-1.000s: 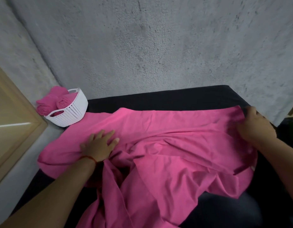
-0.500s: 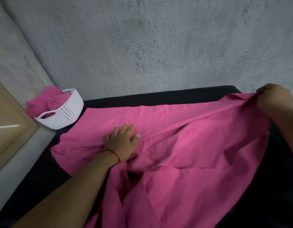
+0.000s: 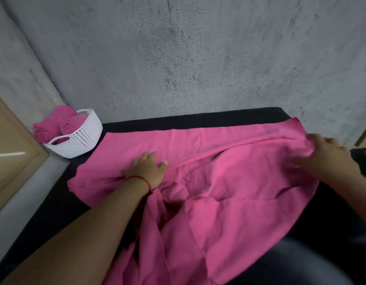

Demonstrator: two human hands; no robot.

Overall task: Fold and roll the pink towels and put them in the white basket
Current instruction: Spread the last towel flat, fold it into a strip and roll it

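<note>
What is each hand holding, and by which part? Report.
The right hand grips the pink towel at its bunched right edge. The left hand holds nothing; it presses flat on the towel.

**Head view.** A pink towel (image 3: 229,171) lies spread and creased over a black padded surface (image 3: 198,120) that stands against a rough grey wall (image 3: 198,58). The towel's near part falls in loose folds toward the camera. The left hand (image 3: 146,171) rests flat on the towel's left half with its fingers straight, and a red thread (image 3: 141,178) circles the wrist. The right hand (image 3: 326,155), blurred, grips bunched fabric at the towel's far right corner. A white basket (image 3: 85,138) with perforated walls stands at the far left, near the towel's edge. It holds rolled pink towels (image 3: 54,128) that rise above its rim. A pale wooden panel (image 3: 11,145) occupies the left margin.
</note>
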